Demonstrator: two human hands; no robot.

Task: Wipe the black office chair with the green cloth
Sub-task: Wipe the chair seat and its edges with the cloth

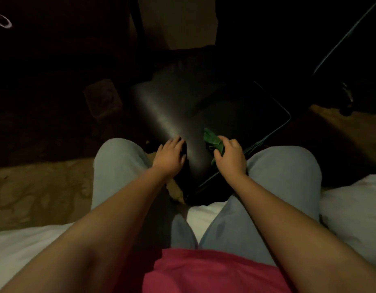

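Note:
The black office chair (pixel 174 111) stands between my knees in dim light, its padded leather top facing me. My left hand (pixel 170 157) lies flat on the near left edge of that padded part, fingers over the rim. My right hand (pixel 230 158) is closed on the crumpled green cloth (pixel 212 139), which sticks out past my fingers onto the dark surface on the chair's right side. The chair's lower parts are lost in shadow.
I sit on white bedding (pixel 34 244) in grey trousers and a pink top. A patterned tan floor (pixel 41 187) shows left and right. A small box-like object (pixel 102 100) stands left of the chair. A dark slanted bar (pixel 347 34) crosses the upper right.

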